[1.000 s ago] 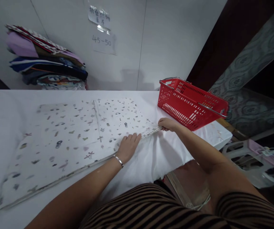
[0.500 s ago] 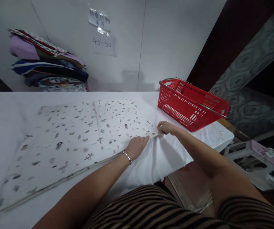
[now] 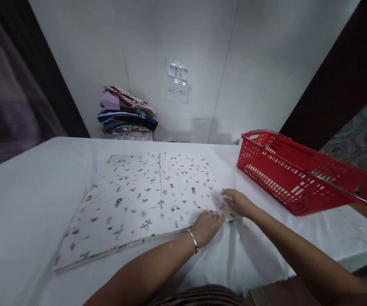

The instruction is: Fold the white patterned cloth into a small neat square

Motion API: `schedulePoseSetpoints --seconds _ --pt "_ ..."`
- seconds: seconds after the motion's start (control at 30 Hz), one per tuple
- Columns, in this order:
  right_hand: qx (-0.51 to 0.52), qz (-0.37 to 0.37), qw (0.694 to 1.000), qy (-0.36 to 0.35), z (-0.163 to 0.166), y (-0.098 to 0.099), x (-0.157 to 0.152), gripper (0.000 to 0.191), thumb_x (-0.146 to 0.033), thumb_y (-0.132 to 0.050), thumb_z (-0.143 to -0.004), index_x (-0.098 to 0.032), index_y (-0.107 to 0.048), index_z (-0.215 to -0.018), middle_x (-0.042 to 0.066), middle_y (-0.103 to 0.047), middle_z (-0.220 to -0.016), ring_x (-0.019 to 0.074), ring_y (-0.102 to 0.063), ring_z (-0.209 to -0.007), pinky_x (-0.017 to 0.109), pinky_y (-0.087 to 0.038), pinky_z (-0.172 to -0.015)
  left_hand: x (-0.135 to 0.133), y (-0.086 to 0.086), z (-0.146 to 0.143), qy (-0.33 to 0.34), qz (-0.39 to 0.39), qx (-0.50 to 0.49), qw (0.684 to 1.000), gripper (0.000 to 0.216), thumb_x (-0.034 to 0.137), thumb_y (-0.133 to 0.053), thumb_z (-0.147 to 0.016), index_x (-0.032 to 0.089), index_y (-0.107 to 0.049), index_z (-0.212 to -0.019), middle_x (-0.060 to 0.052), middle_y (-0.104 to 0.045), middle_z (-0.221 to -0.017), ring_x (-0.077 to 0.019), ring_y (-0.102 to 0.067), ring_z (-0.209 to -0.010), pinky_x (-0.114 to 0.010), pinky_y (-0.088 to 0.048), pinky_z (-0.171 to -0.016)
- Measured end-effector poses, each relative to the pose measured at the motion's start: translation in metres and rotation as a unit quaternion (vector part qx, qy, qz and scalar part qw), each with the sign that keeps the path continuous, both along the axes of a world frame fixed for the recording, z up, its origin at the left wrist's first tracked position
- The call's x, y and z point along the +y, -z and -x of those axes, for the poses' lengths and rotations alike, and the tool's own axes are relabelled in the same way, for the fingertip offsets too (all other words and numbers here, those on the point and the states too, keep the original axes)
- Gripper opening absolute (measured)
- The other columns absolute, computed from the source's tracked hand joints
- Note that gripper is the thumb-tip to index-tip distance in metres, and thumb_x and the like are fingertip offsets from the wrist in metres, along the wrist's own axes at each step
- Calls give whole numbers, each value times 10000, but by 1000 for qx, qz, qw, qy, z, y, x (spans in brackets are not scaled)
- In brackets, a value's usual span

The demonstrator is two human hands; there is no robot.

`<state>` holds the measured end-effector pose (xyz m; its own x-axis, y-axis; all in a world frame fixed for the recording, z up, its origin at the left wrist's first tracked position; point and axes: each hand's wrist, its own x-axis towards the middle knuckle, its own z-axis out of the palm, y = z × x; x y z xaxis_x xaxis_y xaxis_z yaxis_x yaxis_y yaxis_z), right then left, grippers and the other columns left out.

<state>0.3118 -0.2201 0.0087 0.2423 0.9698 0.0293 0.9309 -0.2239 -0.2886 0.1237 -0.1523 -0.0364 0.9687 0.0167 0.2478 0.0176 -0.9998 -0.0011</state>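
A white cloth (image 3: 145, 199) with small printed motifs lies folded and spread flat on the table, a seam running across its middle. My left hand (image 3: 207, 227), with a silver bangle on the wrist, rests at the cloth's near edge; its fingers are bent over that edge, the thumb hidden. At the near right corner, my right hand (image 3: 239, 204) pinches a bit of the cloth, which looks slightly raised under the fingers.
A red plastic basket (image 3: 285, 180) with metal handles stands right of the cloth. Folded fabrics are stacked (image 3: 127, 114) against the wall at the back left. Paper labels (image 3: 177, 92) hang on the wall. A white cover (image 3: 84, 170) drapes the table.
The view has swung right to left, so everything sits farther right in the picture. My right hand has moved from the near edge onto the cloth's corner, bringing some cloth with it.
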Motion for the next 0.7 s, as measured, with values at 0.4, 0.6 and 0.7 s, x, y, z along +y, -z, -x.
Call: schedulePoseSetpoints --seconds 0.4,0.6,0.7 --pt "-42 86 994 -58 -12 40 142 679 -604 -243 -904 -197 -291 -1446 73 -143 -1540 241 -83 -1418 434 -92 -1136 -2 17 -4 -13 69 -60 996 116 202 -464 -880 176 -529 -973 -53 -634 -762 -213 -558 -777 -382 -455 -702" --pt "-44 64 995 -66 -3 30 168 723 -645 -154 -896 -204 -252 -1461 59 -87 -1549 233 -21 -1423 436 -41 -1138 -2 35 -10 -13 143 -95 985 72 255 -480 -865 202 -515 -832 -60 -637 -719 -209 -579 -720 -412 -479 -661" --pt "-29 75 994 -74 -5 28 201 711 -630 -164 -903 -200 -236 -1465 54 -81 -1550 229 -28 -1423 440 -47 -1138 2 41 -16 1 189 -68 980 95 275 -454 -874 225 -533 -860 -83 -643 -711 -205 -604 -731 -401 -468 -601"
